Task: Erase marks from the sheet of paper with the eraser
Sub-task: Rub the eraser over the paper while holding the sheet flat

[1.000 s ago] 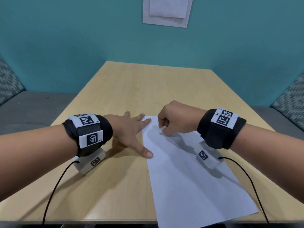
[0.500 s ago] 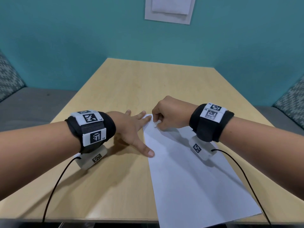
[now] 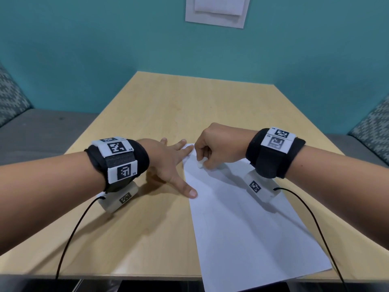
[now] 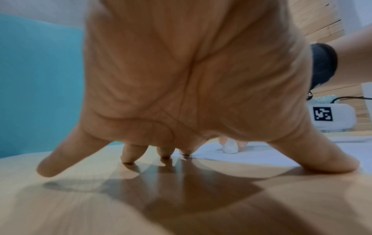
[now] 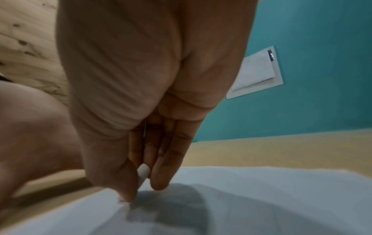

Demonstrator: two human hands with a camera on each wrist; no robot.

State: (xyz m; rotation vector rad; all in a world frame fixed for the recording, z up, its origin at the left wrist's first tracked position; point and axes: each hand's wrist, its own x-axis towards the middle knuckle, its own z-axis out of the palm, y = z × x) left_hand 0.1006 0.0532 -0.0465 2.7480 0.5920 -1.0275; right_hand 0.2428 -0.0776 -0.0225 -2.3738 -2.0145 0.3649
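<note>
A white sheet of paper (image 3: 248, 224) lies slanted on the wooden table (image 3: 168, 114). My right hand (image 3: 212, 150) pinches a small white eraser (image 3: 201, 162) and holds its tip on the paper near the far left corner. The eraser (image 4: 229, 147) also shows past my left palm, and between thumb and fingers as the eraser (image 5: 143, 171) in the right wrist view. My left hand (image 3: 170, 165) is spread flat, its thumb and forefinger pressing the paper's left edge. A faint mark (image 3: 188, 156) sits by the corner.
A white holder with papers (image 3: 216, 11) hangs on the teal wall. Grey benches with patterned cushions (image 3: 12, 95) flank the table. Black cables (image 3: 71, 234) run from both wrist cameras toward the near table edge.
My right hand slid left toward the paper's far corner, then back a little, rubbing the eraser. The left hand has stayed put on the edge.
</note>
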